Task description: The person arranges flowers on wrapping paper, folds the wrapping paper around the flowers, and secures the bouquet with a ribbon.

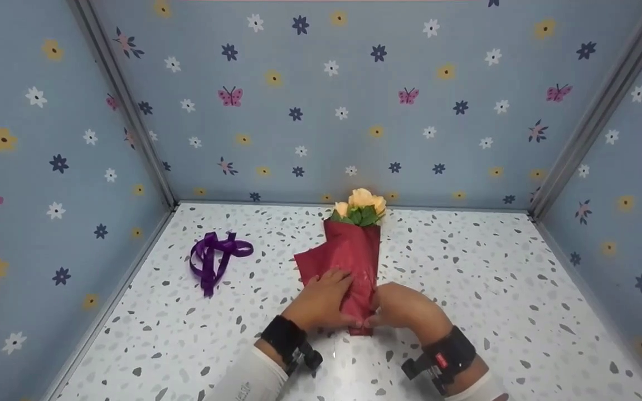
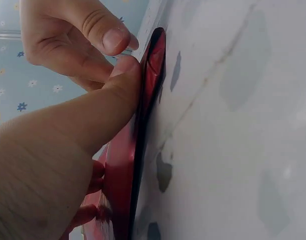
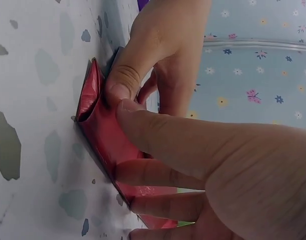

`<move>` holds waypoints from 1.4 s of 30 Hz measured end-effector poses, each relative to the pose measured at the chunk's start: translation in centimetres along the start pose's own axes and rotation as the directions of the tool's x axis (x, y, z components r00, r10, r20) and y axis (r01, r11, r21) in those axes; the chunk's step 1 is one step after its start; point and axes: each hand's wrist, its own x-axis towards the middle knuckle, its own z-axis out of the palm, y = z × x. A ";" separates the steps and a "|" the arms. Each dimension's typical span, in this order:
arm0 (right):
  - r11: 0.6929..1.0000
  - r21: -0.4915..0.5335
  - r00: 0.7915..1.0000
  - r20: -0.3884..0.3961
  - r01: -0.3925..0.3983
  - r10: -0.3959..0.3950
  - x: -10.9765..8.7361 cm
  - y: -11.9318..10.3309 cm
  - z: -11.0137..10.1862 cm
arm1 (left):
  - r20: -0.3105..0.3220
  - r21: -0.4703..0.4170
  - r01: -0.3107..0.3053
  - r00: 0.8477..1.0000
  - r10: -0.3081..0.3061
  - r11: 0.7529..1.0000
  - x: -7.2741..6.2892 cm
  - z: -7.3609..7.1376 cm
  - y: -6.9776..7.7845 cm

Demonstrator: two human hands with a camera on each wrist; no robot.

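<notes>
A bouquet of peach-coloured artificial roses (image 1: 361, 200) with green leaves lies on the speckled table, its stems hidden in dark red wrapping paper (image 1: 357, 250). My left hand (image 1: 324, 301) rests across the lower left of the wrap, and its thumb presses near the narrow bottom end. From the other side my right hand (image 1: 404, 309) touches the wrap's right edge. In the right wrist view the right thumb (image 3: 143, 120) lies on the paper close to the left thumb (image 3: 124, 80), with the other right fingers stretched along the edge. The wrap's folded bottom opening (image 2: 155, 60) shows in the left wrist view.
A loosely looped purple ribbon (image 1: 209, 259) lies on the table to the left of the bouquet. Blue panels (image 1: 321, 111) with flowers and butterflies enclose the white speckled table (image 1: 466, 267) at the back and both sides. The blossoms lie near the back panel.
</notes>
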 end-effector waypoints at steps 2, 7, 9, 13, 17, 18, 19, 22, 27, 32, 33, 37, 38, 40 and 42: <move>0.999 0.021 1.000 0.007 -0.025 0.025 0.0 0.0 0.0 | -0.017 -0.018 0.036 0.999 -0.036 0.999 0.0 -0.2 -0.2; 0.997 0.033 0.997 -0.017 -0.072 0.073 0.3 -0.3 0.3 | -0.091 0.002 0.097 0.991 -0.096 0.995 0.2 -0.6 -1.0; 0.998 -0.008 0.996 -0.063 -0.062 0.062 0.6 -0.4 0.7 | -0.111 0.038 0.101 0.989 -0.096 0.994 0.2 -0.7 -1.3; 0.997 -0.070 0.983 -0.182 0.021 -0.033 1.3 -0.7 1.5 | -0.137 0.087 0.100 0.987 -0.087 0.991 0.2 -0.6 -1.6; 0.984 -0.084 0.970 -0.174 0.159 -0.171 1.7 -0.8 2.3 | -0.148 0.096 0.088 0.986 -0.073 0.991 0.2 -0.6 -1.7; 0.980 -0.083 0.970 -0.149 0.181 -0.192 1.8 -0.7 2.5 | -0.150 0.094 0.080 0.986 -0.065 0.992 0.2 -0.6 -1.7; 0.977 -0.085 0.971 -0.125 0.196 -0.206 1.8 -0.7 2.7 | -0.151 0.093 0.072 0.987 -0.057 0.993 0.3 -0.6 -1.7; 0.973 -0.099 0.972 -0.085 0.209 -0.218 1.8 -0.4 3.0 | -0.155 0.084 0.048 0.987 -0.035 0.995 0.4 -0.7 -1.8; 0.974 -0.134 0.975 -0.106 0.182 -0.197 2.0 -0.2 2.9 | -0.151 0.059 0.018 0.988 -0.009 0.998 0.5 -0.7 -2.0; 0.978 -0.157 0.975 -0.152 0.140 -0.164 2.0 0.1 2.4 | -0.176 0.064 0.036 0.984 -0.025 0.997 0.2 -0.8 -2.5; 0.979 -0.159 0.975 -0.161 0.129 -0.155 1.9 0.3 2.3 | -0.186 0.068 0.057 0.982 -0.043 0.996 0.1 -0.8 -2.6; 0.986 -0.154 0.978 -0.186 0.064 -0.093 1.5 1.3 1.5 | -0.220 0.104 0.143 0.968 -0.117 0.984 0.0 -0.9 -3.3; 0.988 -0.148 0.980 -0.186 0.040 -0.068 1.4 1.7 1.2 | -0.221 0.105 0.157 0.966 -0.131 0.982 0.0 -0.9 -3.4; 0.992 -0.129 0.982 -0.186 -0.011 -0.013 1.1 2.6 0.6 | -0.212 0.117 0.173 0.966 -0.145 0.978 0.0 -0.9 -3.6; 0.991 -0.117 0.980 -0.193 -0.063 0.040 0.7 3.7 -0.1 | -0.197 0.122 0.177 0.969 -0.151 0.977 0.0 -0.9 -3.6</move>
